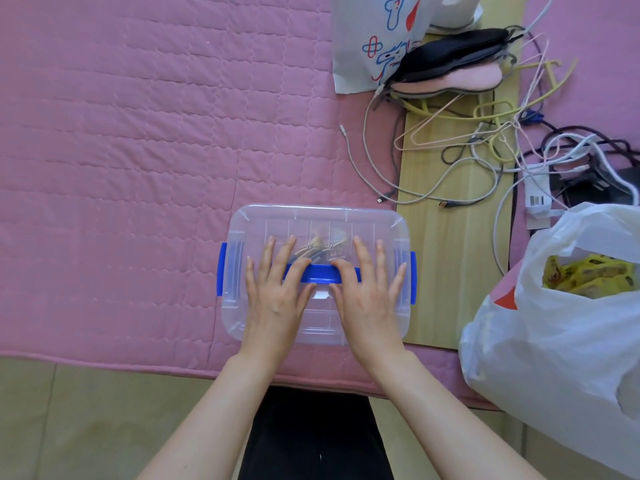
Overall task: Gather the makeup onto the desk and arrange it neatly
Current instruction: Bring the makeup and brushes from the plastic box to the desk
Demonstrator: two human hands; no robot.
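Pink quilt [121, 133] lies open leftward; cables [485, 150] clutter the right

Quilted bed cover [138, 140]: pink, stitched in a wavy brick-like pattern. Clear plastic storage box [318, 216]: transparent and colourless, with a blue carry handle [320, 273] and blue side latches [221, 268]. White paper bag [367, 39]: blue and red line drawings. White plastic carrier bag [554, 323]: yellow packets [585, 277] inside. Wooden strip [450, 244]: pale yellow grain. Wire hangers [485, 109]: yellow and pale pink.

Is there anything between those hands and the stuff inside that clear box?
Yes. The clear lid is on, blue side latches down. Both the left hand and right hand rest flat on it.
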